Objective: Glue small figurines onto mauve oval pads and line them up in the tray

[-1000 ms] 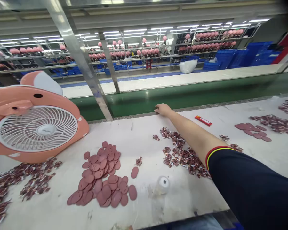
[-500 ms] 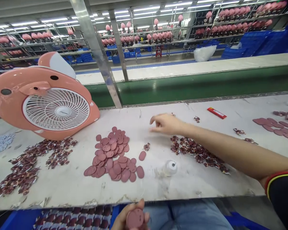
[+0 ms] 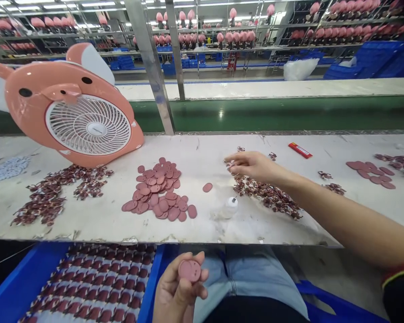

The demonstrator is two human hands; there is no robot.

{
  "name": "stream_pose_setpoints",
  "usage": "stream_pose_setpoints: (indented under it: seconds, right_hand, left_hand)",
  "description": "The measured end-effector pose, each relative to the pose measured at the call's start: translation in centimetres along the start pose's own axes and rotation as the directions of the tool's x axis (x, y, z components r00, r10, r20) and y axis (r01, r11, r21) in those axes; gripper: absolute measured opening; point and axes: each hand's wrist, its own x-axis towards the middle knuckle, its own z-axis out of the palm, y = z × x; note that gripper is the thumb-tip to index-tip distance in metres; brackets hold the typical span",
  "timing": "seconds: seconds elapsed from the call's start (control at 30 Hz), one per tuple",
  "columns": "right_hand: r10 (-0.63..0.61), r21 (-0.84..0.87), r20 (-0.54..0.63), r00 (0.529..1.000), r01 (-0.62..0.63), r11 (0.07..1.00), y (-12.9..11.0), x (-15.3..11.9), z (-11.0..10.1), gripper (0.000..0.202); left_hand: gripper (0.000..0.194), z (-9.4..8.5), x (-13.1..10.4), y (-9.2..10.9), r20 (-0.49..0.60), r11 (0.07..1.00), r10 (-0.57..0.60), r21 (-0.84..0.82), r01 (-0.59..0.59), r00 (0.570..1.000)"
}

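Note:
My left hand (image 3: 180, 287) is below the table edge, fingers closed round a dark pink oval disc (image 3: 190, 270) with small holes; it looks like two overlapping layers. Over the table, my right hand (image 3: 252, 166) has its fingertips together on a small dark-red and white piece (image 3: 228, 164), partly hidden by the fingers. Beneath that wrist lies a heap of similar small pieces (image 3: 272, 197). A single oval disc (image 3: 207, 187) rests left of the right hand, and a pile of such discs (image 3: 161, 193) is farther left. A small white-topped bottle (image 3: 232, 204) lies near the heap.
A pink animal-shaped fan (image 3: 94, 128) stands at the left behind another heap of small pieces (image 3: 43, 202). Below the table edge, a blue crate (image 3: 11, 291) holds rows of dark-red pieces. A red packet (image 3: 300, 150) and more discs (image 3: 370, 172) lie at the right.
The view has tilted down, showing more of the crate and my left hand. The small piece beside the lone disc has left its spot; one now shows at my right fingertips.

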Motion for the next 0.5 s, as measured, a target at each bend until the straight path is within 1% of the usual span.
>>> stream_pose_setpoints:
  seconds: [0.07,0.13,0.17,0.23,0.3,0.37,0.43,0.5]
  right_hand:
    - [0.029,0.179,-0.063,0.998,-0.018,0.984,0.5,-2.9,-1.4,0.038]
    - [0.051,0.33,-0.104,0.993,-0.014,0.944,0.5,-5.9,-2.0,0.041]
    - [0.059,0.392,-0.115,0.992,-0.01,0.92,0.4,-7.3,-1.9,0.042]
    - [0.072,0.485,-0.109,0.991,-0.01,0.874,-0.1,-9.8,-1.0,0.04]
    - [0.081,0.545,-0.068,0.994,-0.031,0.838,-0.8,-11.6,0.5,0.035]
    - [0.104,0.592,0.005,0.995,-0.087,0.801,-1.6,-12.9,2.3,0.03]
    - [0.12,0.638,0.106,0.987,-0.161,0.753,-2.3,-13.7,3.8,0.027]
    - [0.102,0.669,0.198,0.975,-0.211,0.713,-2.9,-14.1,5.0,0.021]
  left_hand:
    - [0.037,0.2,0.0,-0.1,0.051,0.998,-0.06,0.0,0.06,0.997]
    - [0.036,0.4,-0.1,-0.1,0.1,0.993,-0.121,0.013,0.121,0.988]
    - [0.036,0.6,-0.1,-0.2,0.119,0.989,-0.148,0.024,0.146,0.982]
    - [0.037,1.0,-0.2,-0.3,0.144,0.981,-0.193,0.056,0.187,0.971]
    - [0.037,1.3,-0.3,-0.3,0.158,0.972,-0.231,0.089,0.219,0.96]
    - [0.037,1.4,-0.5,-0.4,0.193,0.957,-0.284,0.111,0.266,0.939]
    - [0.035,1.4,-0.6,-0.6,0.245,0.938,-0.345,0.12,0.325,0.906]
    - [0.032,1.2,-0.8,-0.7,0.294,0.92,-0.391,0.122,0.372,0.872]
